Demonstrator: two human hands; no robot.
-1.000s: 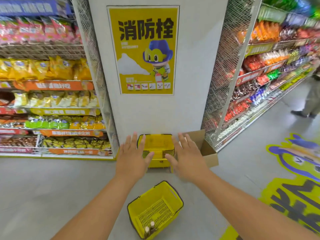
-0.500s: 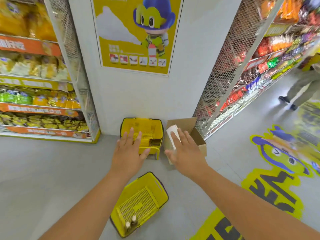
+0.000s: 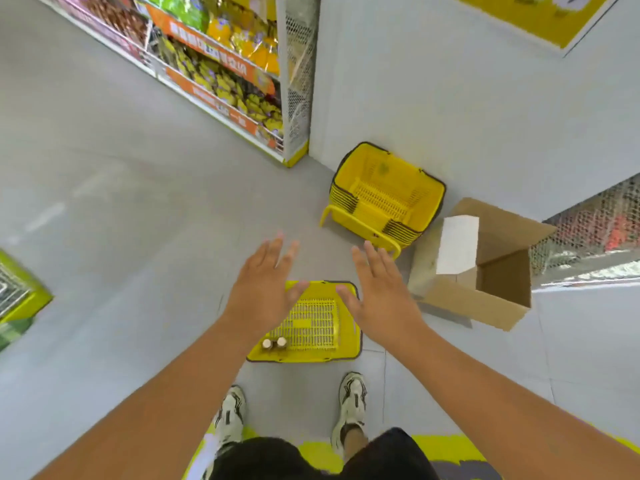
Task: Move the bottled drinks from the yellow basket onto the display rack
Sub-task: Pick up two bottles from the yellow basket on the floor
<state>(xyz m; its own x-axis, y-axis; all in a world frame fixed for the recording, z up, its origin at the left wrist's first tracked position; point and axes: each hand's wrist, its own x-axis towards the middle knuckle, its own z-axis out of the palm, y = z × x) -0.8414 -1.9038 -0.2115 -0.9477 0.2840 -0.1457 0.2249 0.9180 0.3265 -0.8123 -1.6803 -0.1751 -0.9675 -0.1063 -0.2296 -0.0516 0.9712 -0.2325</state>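
Observation:
A yellow basket [image 3: 313, 327] sits on the grey floor just ahead of my feet. Two bottled drinks [image 3: 274, 343] with pale caps stand upright in its near-left corner. My left hand [image 3: 264, 289] hovers above the basket's left side with fingers spread and holds nothing. My right hand [image 3: 377, 292] hovers above the basket's right side, fingers straight, also holding nothing. A display rack [image 3: 228, 67] full of yellow snack bags stands at the upper left.
A stack of yellow baskets [image 3: 388, 199] leans by the white pillar [image 3: 467, 98]. An open cardboard box [image 3: 485, 265] lies to its right. Mesh shelving [image 3: 588, 233] is at the far right. A green fixture [image 3: 20, 296] pokes in at the left edge.
The view has tipped steeply downward, so my shoes and the basket now lie below me. Both hands have dropped from the stacked baskets to above the floor basket.

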